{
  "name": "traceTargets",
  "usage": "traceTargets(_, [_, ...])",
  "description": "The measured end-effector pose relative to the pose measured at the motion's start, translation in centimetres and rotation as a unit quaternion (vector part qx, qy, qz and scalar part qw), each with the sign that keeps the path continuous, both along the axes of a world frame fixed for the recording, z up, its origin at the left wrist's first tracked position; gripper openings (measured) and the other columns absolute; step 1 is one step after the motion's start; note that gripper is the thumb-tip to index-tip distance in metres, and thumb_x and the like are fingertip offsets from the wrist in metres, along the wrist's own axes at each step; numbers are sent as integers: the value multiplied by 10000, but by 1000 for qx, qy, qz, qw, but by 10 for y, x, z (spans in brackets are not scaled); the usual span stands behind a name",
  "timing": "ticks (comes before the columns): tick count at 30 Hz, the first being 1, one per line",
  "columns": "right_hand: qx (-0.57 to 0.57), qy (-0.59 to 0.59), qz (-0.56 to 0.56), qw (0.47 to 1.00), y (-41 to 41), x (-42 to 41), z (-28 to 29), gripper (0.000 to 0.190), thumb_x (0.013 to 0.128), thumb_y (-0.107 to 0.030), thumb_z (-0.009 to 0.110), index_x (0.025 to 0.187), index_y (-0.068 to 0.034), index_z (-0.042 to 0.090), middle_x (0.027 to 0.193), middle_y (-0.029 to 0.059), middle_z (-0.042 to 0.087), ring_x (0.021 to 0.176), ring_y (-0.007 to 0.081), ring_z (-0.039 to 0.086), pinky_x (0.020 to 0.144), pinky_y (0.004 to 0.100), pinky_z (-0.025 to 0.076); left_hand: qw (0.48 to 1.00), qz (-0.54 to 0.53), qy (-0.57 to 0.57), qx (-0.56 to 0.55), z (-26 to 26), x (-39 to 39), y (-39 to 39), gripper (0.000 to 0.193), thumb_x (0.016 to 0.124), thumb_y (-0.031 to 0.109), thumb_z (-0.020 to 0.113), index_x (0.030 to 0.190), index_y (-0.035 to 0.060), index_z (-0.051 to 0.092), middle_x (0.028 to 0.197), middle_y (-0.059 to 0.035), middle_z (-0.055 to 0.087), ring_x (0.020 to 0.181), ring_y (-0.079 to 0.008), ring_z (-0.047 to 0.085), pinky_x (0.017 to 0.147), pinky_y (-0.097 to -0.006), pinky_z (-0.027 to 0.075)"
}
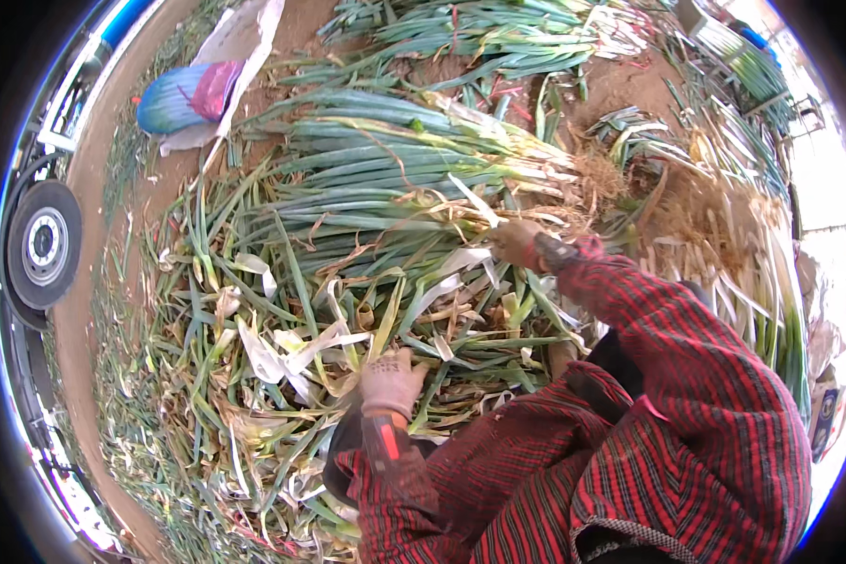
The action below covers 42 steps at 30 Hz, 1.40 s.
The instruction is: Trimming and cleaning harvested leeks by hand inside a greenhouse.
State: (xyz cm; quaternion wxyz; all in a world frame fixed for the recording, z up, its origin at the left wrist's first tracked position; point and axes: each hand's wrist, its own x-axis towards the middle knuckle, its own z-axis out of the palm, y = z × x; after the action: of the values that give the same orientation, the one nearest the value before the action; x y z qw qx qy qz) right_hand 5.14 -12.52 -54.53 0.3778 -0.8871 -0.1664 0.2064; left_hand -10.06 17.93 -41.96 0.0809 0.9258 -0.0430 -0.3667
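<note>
A large pile of green onions (395, 169) lies before me, its green leaves to the left and its roots to the right. At its near edge, my right hand (518, 243) reaches in among the pale stalks. Its fingers are partly hidden, so a hold on a stalk cannot be made out. My left hand (393, 384), in a pale glove, is lower, over a heap of stripped onion leaves (296, 352). Its thumb stands apart; the other fingertips are hidden against the leaves, and whether they pinch one is unclear.
More green onions (479, 42) lie beyond the pile. Onions with white stems (761, 268) stand to the right. A blue and red bundle (190, 97) rests on a white sheet (259, 49) at upper left. A vehicle wheel (44, 243) is at far left.
</note>
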Motion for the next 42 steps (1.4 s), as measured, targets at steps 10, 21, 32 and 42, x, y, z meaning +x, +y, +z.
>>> traceTargets(10, [-281,4,-13,960,103,64,-37,557,741,-368,714,1169,-46,561,1004,148,652,981,291,615,812,412,493,980,19,-191,-51,11,3,8,383,791,361,646,1048,86,575,901,-91,608,906,-274,572,825,-416,419])
traceTargets(21, [359,153,2,921,18,11,156,310,909,-270,604,1066,-3,598,801,17,605,688,112,564,610,257,461,814,343,-231,-409,40,54,-6,425,856,290,665,1181,34,567,1007,-120,650,912,-224,621,774,-340,503])
traceTargets(32, [166,51,146,974,54,-45,261,404,903,-339,624,1096,16,619,910,-8,633,798,84,557,728,242,477,601,334,-363,-629,137,53,-79,420,861,359,671,932,-54,650,861,-10,608,759,-103,491,690,-294,417])
traceTargets(42, [533,69,-35,842,84,-107,252,283,905,-173,634,1139,-14,628,986,-23,628,813,43,544,684,211,448,691,250,-183,-653,180,24,-60,401,826,347,721,1031,28,592,936,-16,590,837,-120,530,771,-271,431])
